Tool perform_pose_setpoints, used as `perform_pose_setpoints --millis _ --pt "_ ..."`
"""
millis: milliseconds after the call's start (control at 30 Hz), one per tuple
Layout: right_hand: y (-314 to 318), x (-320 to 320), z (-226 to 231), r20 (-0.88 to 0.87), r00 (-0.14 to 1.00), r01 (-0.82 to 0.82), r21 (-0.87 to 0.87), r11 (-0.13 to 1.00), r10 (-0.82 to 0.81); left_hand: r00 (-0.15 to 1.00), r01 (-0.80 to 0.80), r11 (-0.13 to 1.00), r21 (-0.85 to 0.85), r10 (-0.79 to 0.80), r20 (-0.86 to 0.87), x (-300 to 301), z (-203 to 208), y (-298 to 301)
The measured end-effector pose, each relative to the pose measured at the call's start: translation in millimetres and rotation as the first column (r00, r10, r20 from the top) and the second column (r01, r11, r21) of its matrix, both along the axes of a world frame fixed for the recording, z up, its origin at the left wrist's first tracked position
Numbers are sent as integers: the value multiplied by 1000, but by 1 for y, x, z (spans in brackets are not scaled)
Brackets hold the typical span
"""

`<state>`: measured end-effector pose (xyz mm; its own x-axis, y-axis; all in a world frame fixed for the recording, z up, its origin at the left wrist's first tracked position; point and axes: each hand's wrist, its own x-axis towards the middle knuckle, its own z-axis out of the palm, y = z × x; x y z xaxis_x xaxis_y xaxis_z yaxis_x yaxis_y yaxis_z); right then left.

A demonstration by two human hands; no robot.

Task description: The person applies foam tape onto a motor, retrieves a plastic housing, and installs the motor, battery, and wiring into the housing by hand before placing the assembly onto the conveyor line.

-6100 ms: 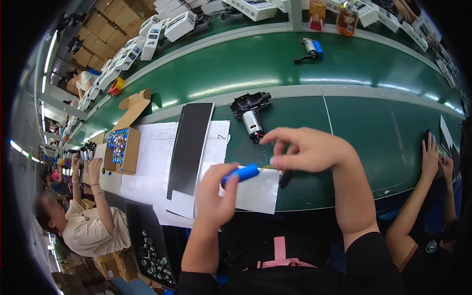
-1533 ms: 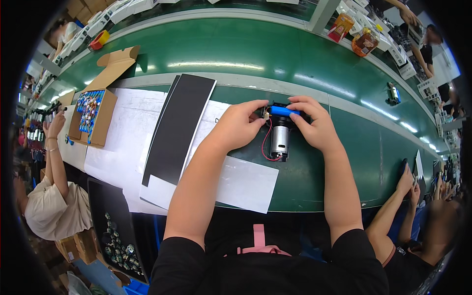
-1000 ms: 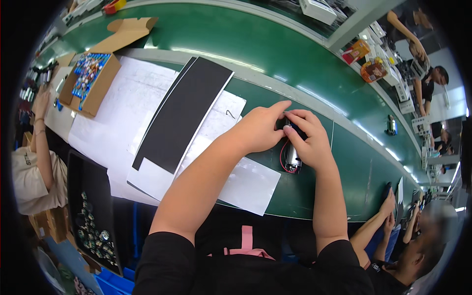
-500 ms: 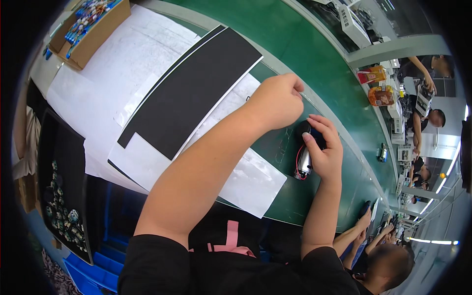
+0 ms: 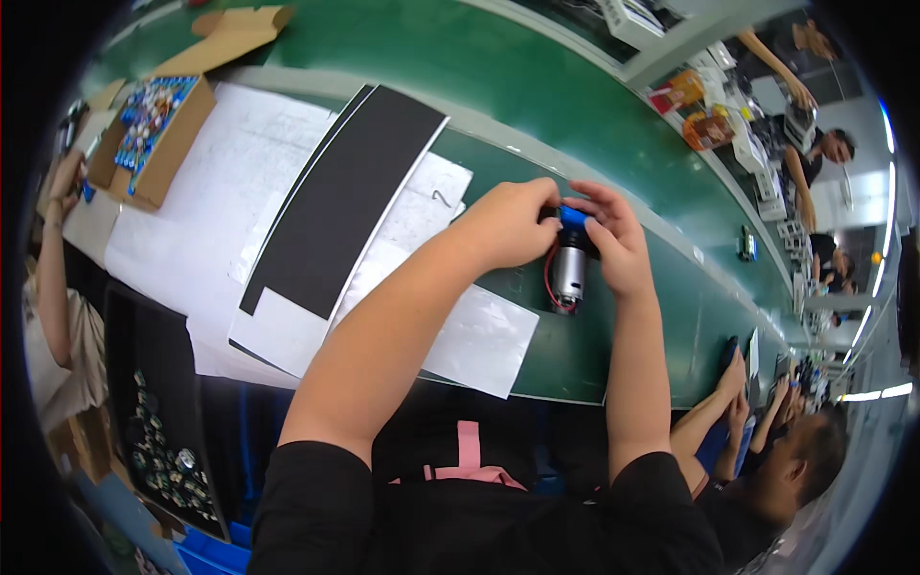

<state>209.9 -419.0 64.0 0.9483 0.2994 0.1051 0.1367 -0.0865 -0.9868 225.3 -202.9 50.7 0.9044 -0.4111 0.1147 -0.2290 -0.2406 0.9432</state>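
Note:
A small silver electric motor (image 5: 570,276) with a black upper end and a red wire is held over the green bench. A short blue piece (image 5: 574,218) shows at its top, between my two hands. My right hand (image 5: 618,240) is closed round the motor's black end from the right, thumb near the blue piece. From the left, my left hand (image 5: 517,225) has its fingers curled in, with fingertips against the blue piece. Exactly what those fingertips pinch is partly hidden.
A black board (image 5: 350,192) lies on white sheets (image 5: 182,240) to the left. Farther left is a cardboard box (image 5: 177,149) of blue-wrapped parts, near another person's hand. A black tray (image 5: 144,335) holds small parts. Co-workers sit along the bench at the right.
My left hand has come in to meet the motor and my right hand. The blue piece now shows between them. The head view has shifted, revealing more of the left side.

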Motion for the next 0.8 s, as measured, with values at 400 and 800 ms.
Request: perform_pose_setpoints --millis 400,800 --pt "48 -134 9 673 738 520 -530 670 -41 996 -55 963 264 33 88 -48 14 13" --pt "38 -134 -13 762 644 551 -407 728 -62 783 -475 875 90 373 498 -126 -10 7"
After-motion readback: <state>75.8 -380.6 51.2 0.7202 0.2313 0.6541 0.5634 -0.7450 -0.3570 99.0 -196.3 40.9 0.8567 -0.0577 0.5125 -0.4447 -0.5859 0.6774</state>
